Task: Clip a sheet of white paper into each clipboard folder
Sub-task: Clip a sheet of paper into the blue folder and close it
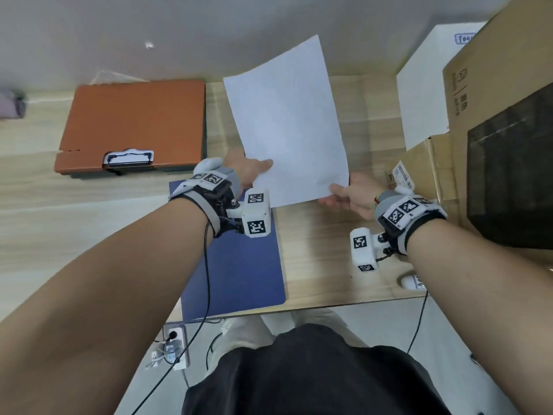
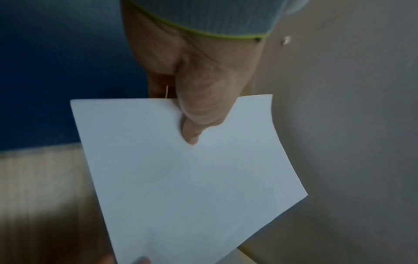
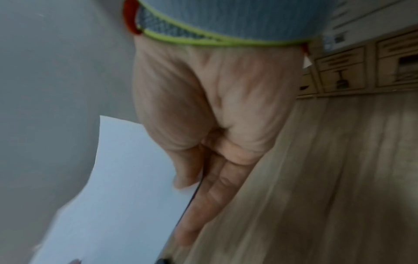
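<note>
A white sheet of paper [image 1: 287, 121] hangs in the air above the wooden table, slanting away from me. My left hand [image 1: 254, 172] pinches its near left edge, thumb on top [image 2: 192, 125], paper [image 2: 181, 178] spreading below it. My right hand [image 1: 344, 194] pinches the near right corner, thumb over the sheet [image 3: 126, 205] and fingers [image 3: 203, 196] beneath. A blue clipboard folder [image 1: 239, 265] lies closed on the table under my left wrist. An orange clipboard folder [image 1: 131, 124] with a metal clip [image 1: 128, 158] lies at the far left.
Cardboard boxes [image 1: 493, 100] and a white box [image 1: 428, 85] crowd the right side of the table. A dark panel [image 1: 514, 175] leans against them. The table's front edge [image 1: 329, 305] runs near my body, with cables and a power strip [image 1: 173, 348] on the floor.
</note>
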A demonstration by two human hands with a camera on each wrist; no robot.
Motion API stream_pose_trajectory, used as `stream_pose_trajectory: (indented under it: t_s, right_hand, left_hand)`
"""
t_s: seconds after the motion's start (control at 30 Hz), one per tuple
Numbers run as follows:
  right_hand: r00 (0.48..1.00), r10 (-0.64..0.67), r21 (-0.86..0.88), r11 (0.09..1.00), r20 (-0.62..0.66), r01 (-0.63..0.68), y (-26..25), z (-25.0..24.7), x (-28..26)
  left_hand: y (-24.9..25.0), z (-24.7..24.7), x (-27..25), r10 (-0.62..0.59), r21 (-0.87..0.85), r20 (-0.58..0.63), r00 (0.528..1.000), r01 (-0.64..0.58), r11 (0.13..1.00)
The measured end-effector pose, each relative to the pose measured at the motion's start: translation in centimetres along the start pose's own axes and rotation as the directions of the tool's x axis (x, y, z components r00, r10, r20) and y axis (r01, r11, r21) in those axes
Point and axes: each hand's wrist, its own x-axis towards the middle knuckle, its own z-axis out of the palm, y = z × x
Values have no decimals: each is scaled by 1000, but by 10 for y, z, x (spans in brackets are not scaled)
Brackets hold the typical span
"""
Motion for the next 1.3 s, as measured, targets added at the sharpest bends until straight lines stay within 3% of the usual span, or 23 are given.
stream_pose_trajectory:
  t_s: [0.07, 0.13, 0.33, 0.6, 0.8, 1.1, 1.2, 1.3]
  right_hand:
    - [1000, -20, -28, 999, -7, 20, -4, 5, -2]
    - [997, -57, -82, 995, -44, 53, -5, 12, -5]
    - [998, -45, -203, 979, -45, 35, -11, 46, -18]
    - [993, -31, -357, 934, -112, -11, -10, 120, -35]
    - [984, -32, -476, 878, -173, -55, 7, 151, -39]
    - [985, 84, -170, 979, -152, -110, 14, 170, -43]
    - [973, 9, -295, 952, -230, -79, 3, 170, -44]
    - [933, -74, -484, 868, -353, -114, -1, 154, -47]
  left_hand:
    - [-1, -9, -5, 25, 112, -104, 994, -13, 994]
    - [-11, -22, -16, 102, 107, -201, 974, -82, 991]
    - [-56, -56, -57, 177, 78, -319, 931, -161, 984]
    - [-101, -108, -88, 293, 126, -230, 928, -270, 955]
    - [-123, -137, -80, 253, 59, -153, 955, -247, 967]
    - [-145, -144, -62, 223, 39, 35, 974, -224, 974]
    - [-139, -137, -65, 228, 58, 136, 964, -237, 970]
    - [-138, -122, -63, 208, -16, 78, 975, -207, 978]
